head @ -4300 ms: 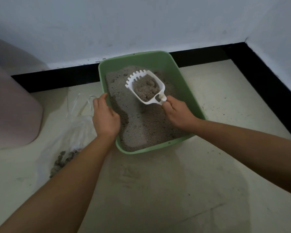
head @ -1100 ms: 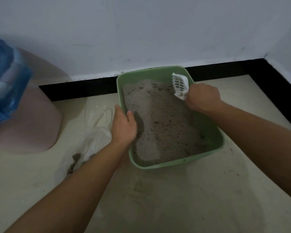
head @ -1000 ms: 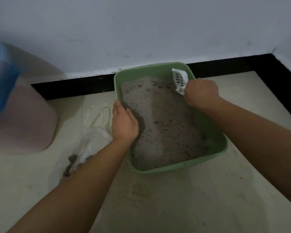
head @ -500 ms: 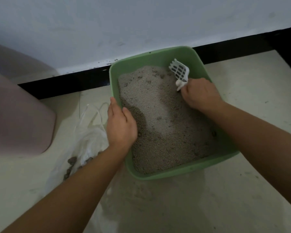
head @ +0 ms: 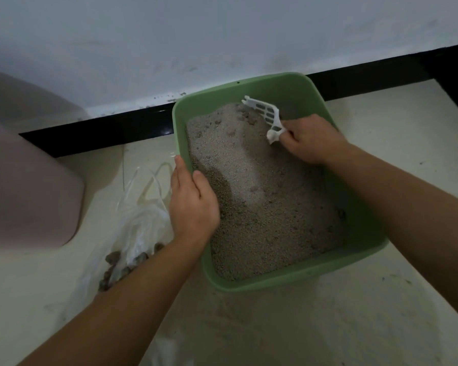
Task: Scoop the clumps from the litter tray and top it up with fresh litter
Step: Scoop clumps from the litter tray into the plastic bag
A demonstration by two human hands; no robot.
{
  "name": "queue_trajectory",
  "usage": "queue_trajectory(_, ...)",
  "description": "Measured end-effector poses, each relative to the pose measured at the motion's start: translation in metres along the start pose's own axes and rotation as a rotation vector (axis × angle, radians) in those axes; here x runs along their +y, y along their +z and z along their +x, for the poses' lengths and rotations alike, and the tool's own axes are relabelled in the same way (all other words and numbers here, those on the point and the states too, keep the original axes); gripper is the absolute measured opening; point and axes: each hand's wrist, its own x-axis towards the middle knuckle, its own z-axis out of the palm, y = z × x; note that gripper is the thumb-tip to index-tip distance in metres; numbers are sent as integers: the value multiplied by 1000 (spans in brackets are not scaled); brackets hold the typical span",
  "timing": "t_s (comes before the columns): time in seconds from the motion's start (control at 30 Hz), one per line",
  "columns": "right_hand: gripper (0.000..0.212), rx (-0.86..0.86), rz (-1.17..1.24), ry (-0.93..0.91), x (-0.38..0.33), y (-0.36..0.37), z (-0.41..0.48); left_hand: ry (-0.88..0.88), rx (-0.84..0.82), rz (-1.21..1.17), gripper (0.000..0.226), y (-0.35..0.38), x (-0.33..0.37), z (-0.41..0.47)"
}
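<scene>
A green litter tray (head: 296, 281) stands on the floor against the wall, holding grey litter (head: 262, 207) heaped toward the back. My right hand (head: 310, 138) grips the handle of a white slotted scoop (head: 265, 112), whose blade is turned over and digs into the litter at the tray's back right, beside a few small clumps (head: 249, 118). My left hand (head: 193, 204) clasps the tray's left rim, thumb inside on the litter.
A clear plastic bag (head: 132, 228) with several dark clumps (head: 122, 262) lies on the floor left of the tray. A pink rounded object (head: 29, 186) sits further left. A black skirting strip (head: 103, 130) runs along the white wall behind.
The scoop, earlier lifted with litter in it, has been emptied and pushed into the back right of the tray. My left hand stays on the left rim. The camera has moved closer.
</scene>
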Motion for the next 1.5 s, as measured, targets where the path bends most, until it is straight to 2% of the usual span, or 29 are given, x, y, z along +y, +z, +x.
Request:
queue_trajectory(0.37, 38, -102, 581, 262, -56, 24, 12, -24, 0, -44, 55, 1, 3, 0)
queue_trajectory(0.67, 42, -110, 396, 200, -65, 30, 7, -37, 7, -37, 55, 1, 2, 0)
queue_trajectory(0.87, 41, -18, 593, 281, -106, 43, -1, -33, 11, -25, 54, 0, 4, 1)
queue_trajectory(1.1, 37, 62, 625, 270, -74, 36, -47, -32, 17, -40, 54, -1, 4, 0)
queue_trajectory(1.33, 34, -91, 460, 260, -47, 26, -108, -72, 5, -113, 55, -4, 8, -3)
queue_trajectory(1.43, 35, -222, 397, 197, -53, 17, -124, -123, 6, -201, 54, -10, 10, -7)
queue_trajectory(1.5, 35, -235, 411, 168, -64, 14, -133, -184, 8, -262, 54, -14, 8, -13)
